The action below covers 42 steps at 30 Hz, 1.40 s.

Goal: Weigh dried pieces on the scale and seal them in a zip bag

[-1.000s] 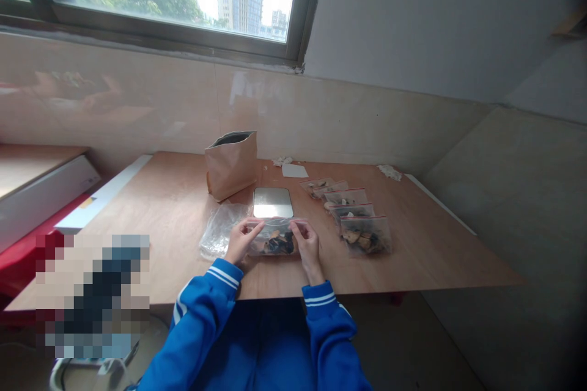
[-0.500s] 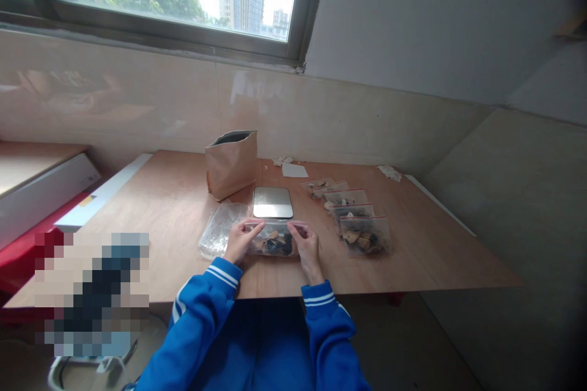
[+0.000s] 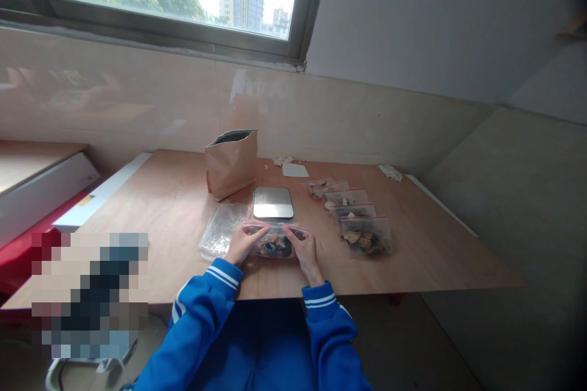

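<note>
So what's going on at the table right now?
A person in blue sleeves has both hands on a small clear zip bag of dark and tan pieces lying flat on the wooden table. The left hand and right hand press along its top edge. Just behind it sits a small scale, a brown paper bag stands open, and a row of filled bags lies to the right.
</note>
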{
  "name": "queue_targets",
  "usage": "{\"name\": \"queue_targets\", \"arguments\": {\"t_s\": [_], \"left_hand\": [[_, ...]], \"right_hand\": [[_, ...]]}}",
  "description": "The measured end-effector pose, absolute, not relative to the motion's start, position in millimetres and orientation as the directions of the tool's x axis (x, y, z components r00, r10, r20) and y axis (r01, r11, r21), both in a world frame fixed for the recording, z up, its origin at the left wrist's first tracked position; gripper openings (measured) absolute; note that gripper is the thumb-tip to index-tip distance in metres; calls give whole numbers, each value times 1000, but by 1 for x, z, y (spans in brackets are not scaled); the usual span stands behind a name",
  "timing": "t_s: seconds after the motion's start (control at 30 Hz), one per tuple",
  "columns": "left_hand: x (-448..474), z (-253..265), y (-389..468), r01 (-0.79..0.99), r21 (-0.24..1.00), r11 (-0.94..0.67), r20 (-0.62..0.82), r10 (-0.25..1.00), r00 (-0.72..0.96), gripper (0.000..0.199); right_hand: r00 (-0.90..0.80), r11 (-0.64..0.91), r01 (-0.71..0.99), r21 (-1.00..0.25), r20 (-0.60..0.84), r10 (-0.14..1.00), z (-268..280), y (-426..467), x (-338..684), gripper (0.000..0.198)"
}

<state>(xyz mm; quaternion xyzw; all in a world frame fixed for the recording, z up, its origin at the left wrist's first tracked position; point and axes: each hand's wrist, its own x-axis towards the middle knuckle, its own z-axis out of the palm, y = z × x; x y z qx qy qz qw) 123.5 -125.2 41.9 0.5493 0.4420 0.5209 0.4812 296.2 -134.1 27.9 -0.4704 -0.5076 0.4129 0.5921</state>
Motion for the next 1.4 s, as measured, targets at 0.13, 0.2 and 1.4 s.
{"name": "queue_targets", "arguments": {"t_s": [0.13, 0.2, 1.4], "left_hand": [[123, 40, -124, -18, 985, -171, 171, 984, 42, 25], [122, 41, -124, -2, 981, -193, 192, 980, 48, 24], [125, 90, -111, -196, 977, -89, 65, 990, -126, 55]], "right_hand": [[134, 243, 22, -970, 244, 960, 31, -135, 297, 24], [117, 235, 13, -972, 235, 965, 33, -136, 297, 24], [510, 222, 105, -969, 244, 825, 76, -104, 352, 59]]}}
